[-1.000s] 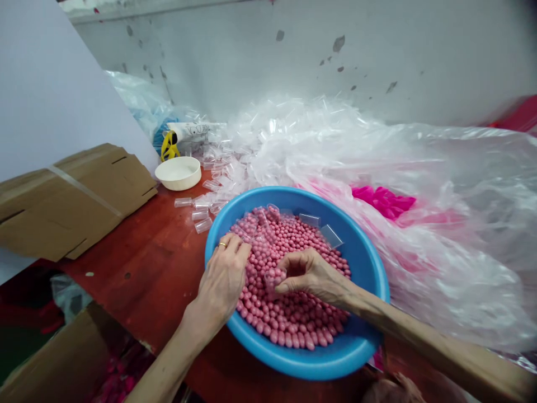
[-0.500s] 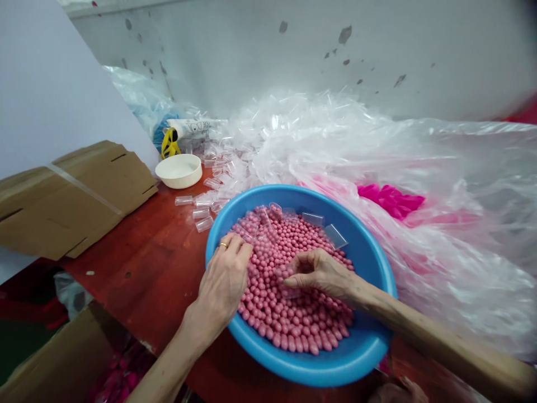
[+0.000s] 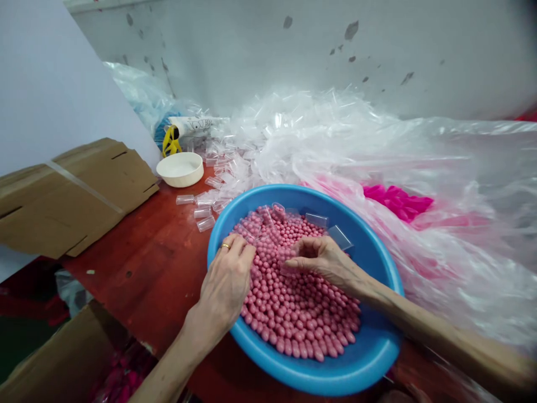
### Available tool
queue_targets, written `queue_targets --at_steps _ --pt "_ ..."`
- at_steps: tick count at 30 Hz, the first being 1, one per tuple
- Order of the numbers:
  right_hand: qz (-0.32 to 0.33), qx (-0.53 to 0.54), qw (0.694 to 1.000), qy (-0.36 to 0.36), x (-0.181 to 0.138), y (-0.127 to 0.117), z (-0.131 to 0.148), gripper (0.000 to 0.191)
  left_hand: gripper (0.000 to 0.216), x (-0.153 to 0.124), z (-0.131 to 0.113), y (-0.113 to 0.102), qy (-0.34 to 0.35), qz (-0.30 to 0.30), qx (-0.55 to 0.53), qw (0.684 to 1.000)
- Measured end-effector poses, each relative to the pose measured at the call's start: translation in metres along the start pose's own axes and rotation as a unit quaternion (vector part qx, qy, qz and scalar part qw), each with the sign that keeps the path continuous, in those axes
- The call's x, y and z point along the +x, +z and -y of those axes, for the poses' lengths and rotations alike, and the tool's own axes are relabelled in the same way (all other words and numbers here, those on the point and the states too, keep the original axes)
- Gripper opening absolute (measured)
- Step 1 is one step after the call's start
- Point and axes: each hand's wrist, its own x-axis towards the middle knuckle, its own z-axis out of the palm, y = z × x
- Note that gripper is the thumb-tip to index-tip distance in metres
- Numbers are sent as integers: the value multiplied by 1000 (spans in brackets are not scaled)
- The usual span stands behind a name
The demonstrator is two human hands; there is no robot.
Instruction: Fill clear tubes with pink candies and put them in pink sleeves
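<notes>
A blue basin (image 3: 226, 219) is filled with small pink balls (image 3: 300, 330), and several clear plastic tubes (image 3: 316, 220) lie on top of them. My right hand (image 3: 321, 258) pinches a clear plastic tube (image 3: 286, 258) between thumb and fingers, just over the balls; pink shows through its wall. At the basin's left side, my left hand (image 3: 229, 274) is closed with its fingers bent down over the balls. Its fingertips are hidden, so what they grip cannot be seen. A ring is on one left finger.
Loose clear tubes (image 3: 205, 224) spread over the red table (image 3: 159, 252) behind and left of the basin. A white round dish (image 3: 180, 170) and flattened cardboard (image 3: 79, 193) are at left. Plastic sheeting (image 3: 461, 224) with bright pink pieces (image 3: 396, 202) lies at right.
My right hand has risen slightly with the clear tube. My left hand stays almost in place at the basin's left side. The whole view has shifted a little.
</notes>
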Motion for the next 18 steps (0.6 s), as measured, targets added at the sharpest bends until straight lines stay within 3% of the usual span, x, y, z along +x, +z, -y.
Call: queue_targets --at_steps 6,10,18 --pt "-108 -67 989 -72 15 -13 3 30 23 0 1 1 3 -9 -3 1000" --pt "-185 -153 962 -128 39 -17 0 32 25 -1 1 2 10 -17 -6 1000" --pt "-154 -327 913 -187 69 -4 -14 33 26 0 2 3 5 -18 -13 1000"
